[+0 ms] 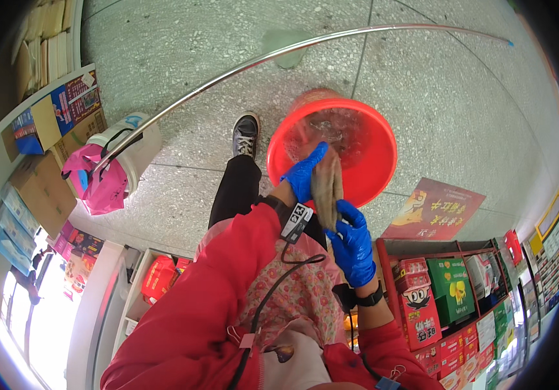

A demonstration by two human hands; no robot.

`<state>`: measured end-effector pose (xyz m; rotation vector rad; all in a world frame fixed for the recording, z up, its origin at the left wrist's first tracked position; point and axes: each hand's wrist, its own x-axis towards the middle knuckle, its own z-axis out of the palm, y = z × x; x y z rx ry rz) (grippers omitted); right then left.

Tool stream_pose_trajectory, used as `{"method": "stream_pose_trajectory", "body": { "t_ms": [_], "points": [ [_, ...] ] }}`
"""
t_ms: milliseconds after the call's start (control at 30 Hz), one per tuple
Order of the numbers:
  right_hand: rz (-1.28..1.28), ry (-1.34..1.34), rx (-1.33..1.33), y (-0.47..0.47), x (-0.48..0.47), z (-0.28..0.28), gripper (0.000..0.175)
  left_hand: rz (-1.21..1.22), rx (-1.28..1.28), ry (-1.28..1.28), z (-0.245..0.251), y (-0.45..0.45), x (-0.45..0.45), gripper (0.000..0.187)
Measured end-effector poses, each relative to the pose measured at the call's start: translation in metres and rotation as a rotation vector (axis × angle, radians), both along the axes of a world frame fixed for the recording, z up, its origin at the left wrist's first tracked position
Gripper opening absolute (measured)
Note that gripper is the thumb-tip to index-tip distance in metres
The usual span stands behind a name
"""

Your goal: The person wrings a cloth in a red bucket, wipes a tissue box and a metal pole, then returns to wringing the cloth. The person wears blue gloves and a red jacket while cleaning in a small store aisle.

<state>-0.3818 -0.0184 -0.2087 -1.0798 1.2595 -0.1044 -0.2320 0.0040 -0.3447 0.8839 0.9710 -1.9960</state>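
Note:
A wet grey-brown cloth hangs bunched between my two hands, over the near rim of a red plastic bucket. My left hand, in a blue rubber glove, grips the cloth's upper left side with the thumb laid along it. In a matching glove, my right hand holds the cloth's lower end between its fingers. Rippled, foamy water shows inside the bucket, which appears tilted through the wide lens.
A long metal pole crosses above the bucket from a white pail topped with a pink bag. My shoe stands left of the bucket. Shelves of boxed goods stand at right, cartons at left. A poster lies on the floor.

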Motion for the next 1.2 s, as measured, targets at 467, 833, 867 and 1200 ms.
{"method": "stream_pose_trajectory", "body": {
  "t_ms": [467, 833, 867, 1200],
  "points": [
    [-0.332, -0.081, 0.157, -0.035, 0.006, -0.107, 0.025, 0.011, -0.09, 0.068, 0.028, 0.022, -0.023, 0.048],
    [-0.79, -0.74, 0.774, -0.035, -0.015, -0.118, 0.056, 0.036, -0.011, 0.233, 0.044, 0.012, -0.015, 0.044],
    [-0.924, -0.735, 0.933, -0.029, -0.013, -0.114, 0.059, 0.122, 0.008, 0.266, 0.049, 0.015, -0.02, 0.046],
    [-0.282, -0.661, 0.71, -0.048, -0.002, -0.114, 0.02, 0.089, 0.037, 0.345, 0.056, 0.022, 0.004, 0.052]
  ]
}}
